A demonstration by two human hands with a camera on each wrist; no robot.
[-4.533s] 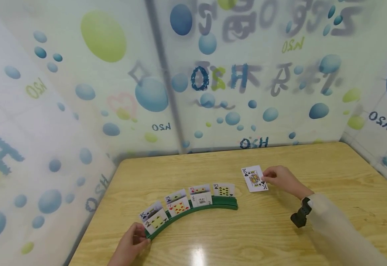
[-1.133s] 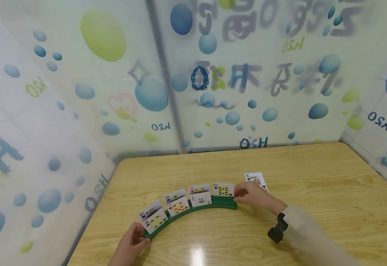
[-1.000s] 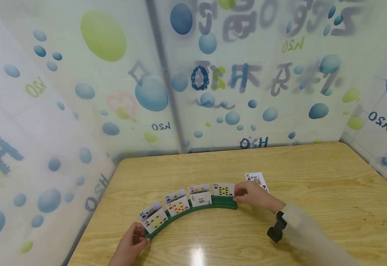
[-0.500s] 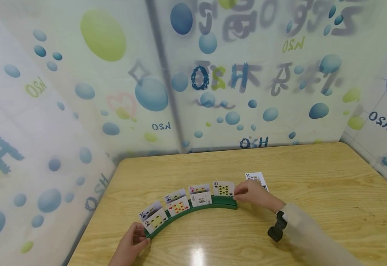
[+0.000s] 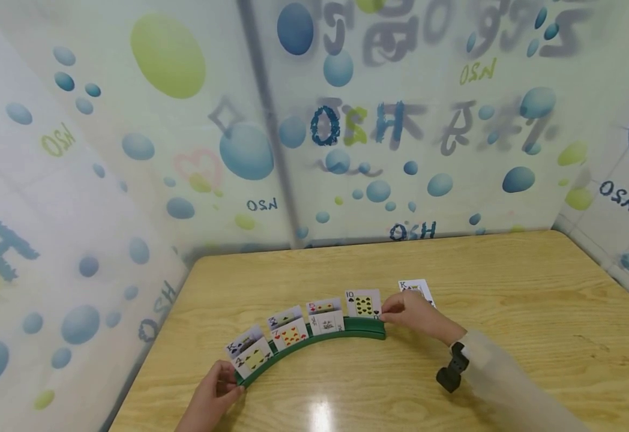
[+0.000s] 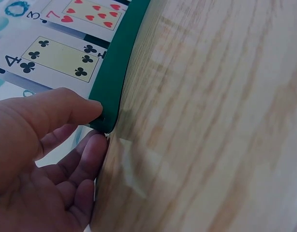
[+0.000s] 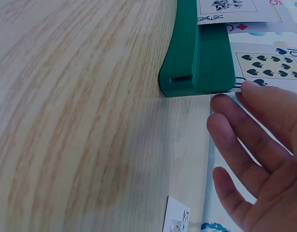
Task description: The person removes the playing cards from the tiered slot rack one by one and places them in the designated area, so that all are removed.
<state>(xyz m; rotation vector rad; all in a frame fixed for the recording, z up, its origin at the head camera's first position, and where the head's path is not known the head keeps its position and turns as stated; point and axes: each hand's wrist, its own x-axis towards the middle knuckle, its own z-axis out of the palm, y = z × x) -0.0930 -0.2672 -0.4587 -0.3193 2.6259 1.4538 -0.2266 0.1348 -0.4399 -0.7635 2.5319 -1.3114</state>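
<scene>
A curved green card holder stands on the table with playing cards upright in two rows. My left hand grips its left end, the thumb on top beside the four of clubs. At the opposite end, my right hand pinches the lower right corner of the ten of spades between thumb and fingers. That card stands in the rear row at the far right. In the right wrist view its lower corner index shows just above the green holder. The other right fingers are loosely bent.
A king of clubs lies face up behind my right hand, partly covered by it. Front cards are the four, a seven of hearts and a joker. Behind them stand a king, a three and a five. Patterned walls enclose the wooden table.
Earlier my right hand held the king of clubs, which now lies on the table. It moved left to the ten of spades, which has since risen slightly. My left hand stays put.
</scene>
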